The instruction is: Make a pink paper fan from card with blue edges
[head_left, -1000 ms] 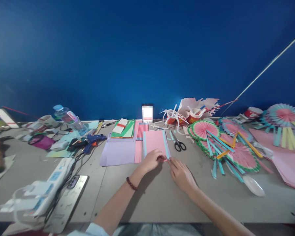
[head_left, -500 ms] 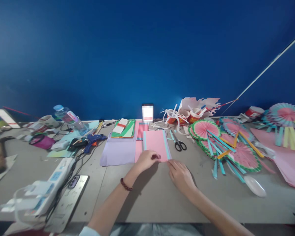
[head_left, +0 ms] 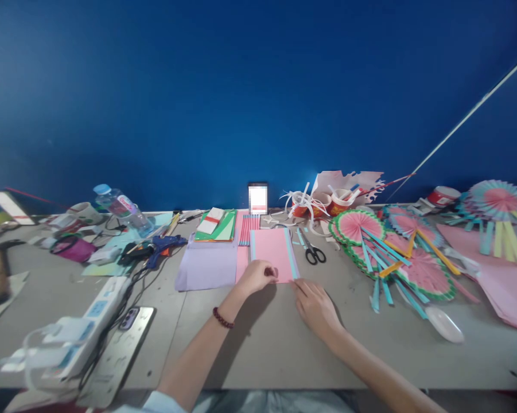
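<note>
- Nearest, at the left, a phone (head_left: 118,358) lay back up on the grey surface (head_left: 249,361), with a white power strip (head_left: 97,318) and dark cables just beside it.
- At the right, a white spoon-like piece (head_left: 445,325) lay near the trailing strips of the paper fans.
- A dark beaded bracelet (head_left: 222,318) circled the left wrist.
- The right hand (head_left: 317,307) lay low and palm down, its fingers reaching forward and close together, tips at the near right corner of a pink sheet (head_left: 272,249); I could not tell whether they pinched it.
- The left hand (head_left: 256,278) was over the sheet's near edge, fingers curled, thumb and fingertips near each other; whether paper was caught between them I could not tell.
- The pink sheet, with light blue bands along its two long sides, lay flat in front of both hands.
- Left of it lay a purple sheet (head_left: 209,268); right of it, black-handled scissors (head_left: 315,254).
- Further right lay pleated paper fans (head_left: 356,225); well to the left, a blue glue gun (head_left: 160,248).
- Beyond stood red cups (head_left: 342,205), a lit screen (head_left: 258,201) and the blue wall (head_left: 258,92).
</note>
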### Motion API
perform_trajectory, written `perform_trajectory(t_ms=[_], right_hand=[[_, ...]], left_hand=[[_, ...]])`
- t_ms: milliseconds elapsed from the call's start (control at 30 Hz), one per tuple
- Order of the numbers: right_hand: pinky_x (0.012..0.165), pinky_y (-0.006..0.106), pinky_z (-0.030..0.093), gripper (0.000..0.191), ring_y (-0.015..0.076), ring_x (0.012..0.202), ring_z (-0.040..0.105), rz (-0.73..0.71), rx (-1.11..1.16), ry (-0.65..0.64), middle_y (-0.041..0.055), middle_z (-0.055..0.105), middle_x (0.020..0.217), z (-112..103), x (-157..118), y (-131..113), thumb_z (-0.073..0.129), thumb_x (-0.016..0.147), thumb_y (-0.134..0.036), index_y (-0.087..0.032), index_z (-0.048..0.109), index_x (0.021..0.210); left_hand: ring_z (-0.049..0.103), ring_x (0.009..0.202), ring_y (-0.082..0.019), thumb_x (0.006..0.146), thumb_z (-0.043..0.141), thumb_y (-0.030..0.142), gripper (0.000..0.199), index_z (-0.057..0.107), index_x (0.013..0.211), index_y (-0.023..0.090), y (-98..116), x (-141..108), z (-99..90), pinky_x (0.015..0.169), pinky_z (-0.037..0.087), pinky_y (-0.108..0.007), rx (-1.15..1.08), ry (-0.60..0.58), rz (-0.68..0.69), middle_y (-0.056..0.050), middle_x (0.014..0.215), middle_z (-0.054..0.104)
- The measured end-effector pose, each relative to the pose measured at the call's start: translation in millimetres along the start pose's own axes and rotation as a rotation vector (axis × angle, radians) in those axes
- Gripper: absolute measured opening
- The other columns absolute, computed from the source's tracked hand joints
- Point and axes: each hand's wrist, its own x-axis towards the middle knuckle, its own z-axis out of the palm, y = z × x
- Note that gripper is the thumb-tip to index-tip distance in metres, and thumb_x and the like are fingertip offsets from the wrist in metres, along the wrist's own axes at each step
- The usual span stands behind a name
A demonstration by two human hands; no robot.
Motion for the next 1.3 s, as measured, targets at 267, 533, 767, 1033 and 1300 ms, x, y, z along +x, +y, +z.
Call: perform_trajectory(t_ms=[267, 533, 767, 1033, 1300], right_hand=[[0.080, 0.034, 0.045, 0.037, 0.0224, 0.094, 0.062, -0.003, -0.058, -0.070, 0.0085, 0.068, 0.104, -5, 2, -3, 0.046, 0.082, -0.003, -0.017, 0.063, 0.111], [0.085, 0.035, 0.042, 0.037, 0.0219, 0.100, 0.059, -0.007, -0.088, -0.084, 0.0086, 0.066, 0.107, -1, 0, -4, 0.047, 0.083, -0.003, -0.015, 0.060, 0.115], [0.084, 0.034, 0.042, 0.042, 0.0217, 0.103, 0.055, -0.015, -0.142, -0.186, 0.0081, 0.063, 0.113, -1, -1, -5, 0.050, 0.085, -0.008, -0.019, 0.054, 0.126], [0.086, 0.036, 0.043, 0.040, 0.0232, 0.104, 0.055, -0.030, -0.159, -0.225, 0.0110, 0.062, 0.114, -7, 2, -8, 0.049, 0.085, -0.007, -0.016, 0.055, 0.124], [0.090, 0.035, 0.043, 0.043, 0.0220, 0.108, 0.055, -0.034, -0.132, -0.246, 0.0119, 0.062, 0.119, -2, 5, -11, 0.045, 0.084, -0.001, -0.013, 0.056, 0.123]], left_hand=[[0.062, 0.063, -0.014, 0.065, 0.070, 0.017, 0.003, 0.067, 0.066, 0.015, 0, 6, 2.1, 0.060, 0.042, -0.022, 0.020, -0.006, -0.015, 0.000, 0.066, 0.068], [0.060, 0.064, -0.014, 0.066, 0.068, 0.016, 0.001, 0.066, 0.066, 0.016, 0, 4, 3.4, 0.059, 0.041, -0.022, 0.055, -0.006, -0.001, 0.000, 0.068, 0.068], [0.060, 0.065, -0.014, 0.067, 0.064, 0.014, 0.003, 0.066, 0.066, 0.016, 2, 3, 3.3, 0.060, 0.040, -0.022, 0.100, 0.004, 0.010, -0.001, 0.068, 0.068], [0.059, 0.065, -0.016, 0.070, 0.064, 0.017, 0.003, 0.067, 0.068, 0.016, 5, -3, 4.2, 0.060, 0.038, -0.024, 0.128, 0.052, -0.005, -0.002, 0.068, 0.067], [0.059, 0.067, -0.016, 0.074, 0.063, 0.019, 0.008, 0.069, 0.070, 0.017, 0, -15, -0.4, 0.062, 0.039, -0.024, 0.105, 0.094, 0.003, -0.002, 0.071, 0.069]])
